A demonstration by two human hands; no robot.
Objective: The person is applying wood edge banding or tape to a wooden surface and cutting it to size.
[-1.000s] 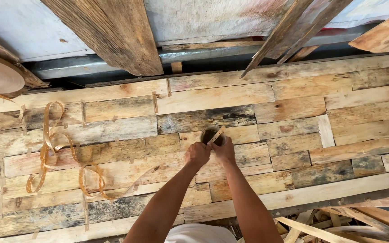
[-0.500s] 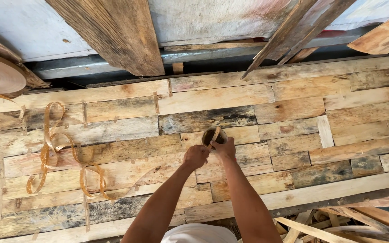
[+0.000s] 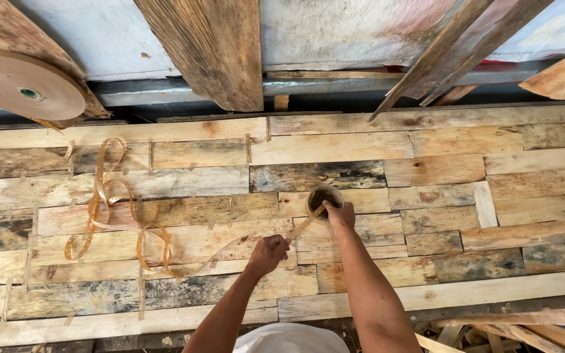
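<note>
My right hand [image 3: 340,214] holds a small brown cup [image 3: 322,197] on the patchwork wooden panel [image 3: 426,176]. A thin tan tape strip [image 3: 119,222] runs out of the cup toward the left. My left hand [image 3: 268,252] pinches this strip a short way from the cup. Beyond my left hand the strip lies in loose curls across the boards, up toward a large roll of brown tape [image 3: 24,84] at the top left. Short pieces of tape cover the seams between boards on the left side.
Rough planks [image 3: 214,46] lean against the wall behind the panel, with more at the upper right [image 3: 459,49]. Loose wood sticks [image 3: 492,330] lie below the panel's near edge at the bottom right.
My left hand has slid leftward and downward along the strip, away from the cup. My right hand stays at the cup. The strip between the hands is longer now.
</note>
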